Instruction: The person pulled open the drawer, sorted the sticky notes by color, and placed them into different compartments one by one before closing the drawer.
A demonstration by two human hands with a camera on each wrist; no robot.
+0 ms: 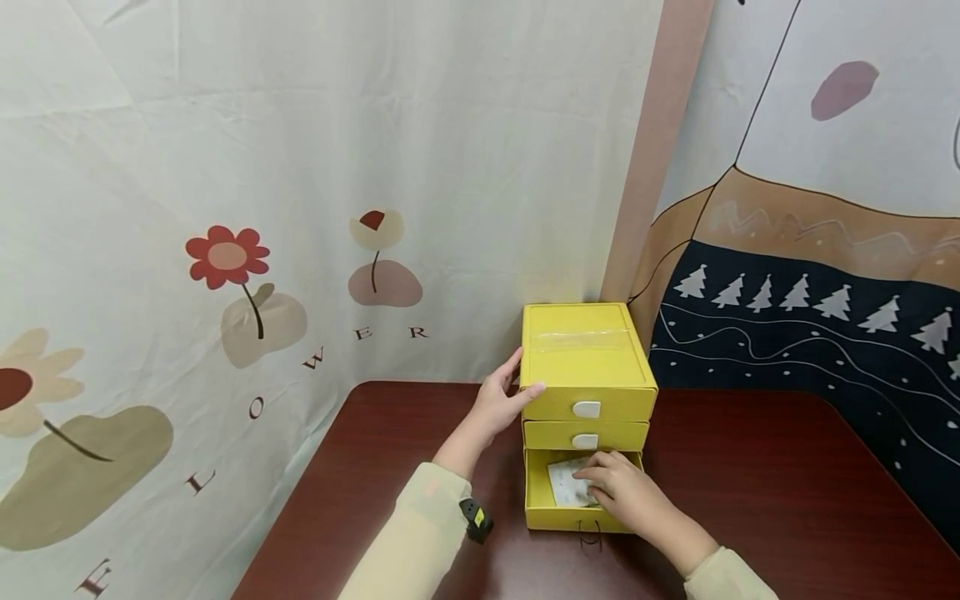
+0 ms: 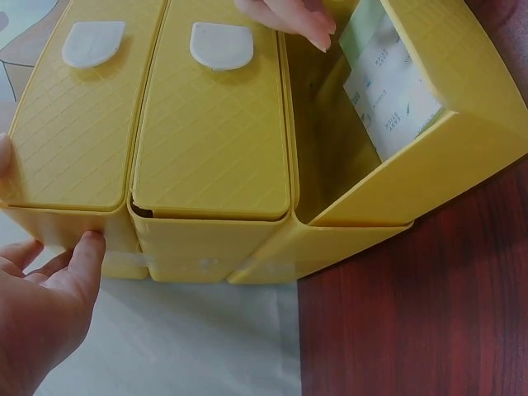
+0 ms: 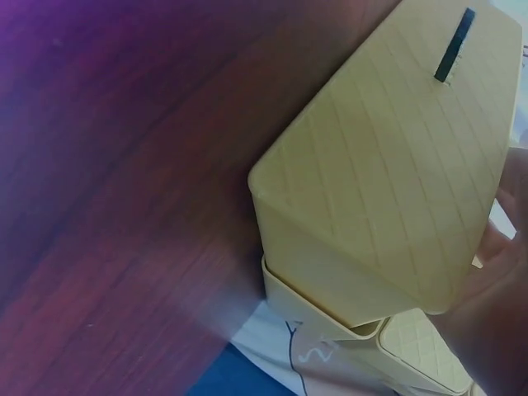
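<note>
A yellow three-drawer box stands on the table, its bottom drawer pulled out. My left hand rests at the box's upper left front corner, thumb on the front edge and fingers along the side. In the left wrist view, thumb and fingertips touch the casing beside the top drawer. My right hand reaches over the bottom drawer, fingers loosely bent at a white printed packet. That packet lies inside with a green piece beside it. My right fingertips are partly hidden in the right wrist view.
The top and middle drawers are closed, each with a white tab on its front. Clear tape crosses the box's top. Beneath is a dark red wooden table. Printed curtains hang right behind the table's far edge.
</note>
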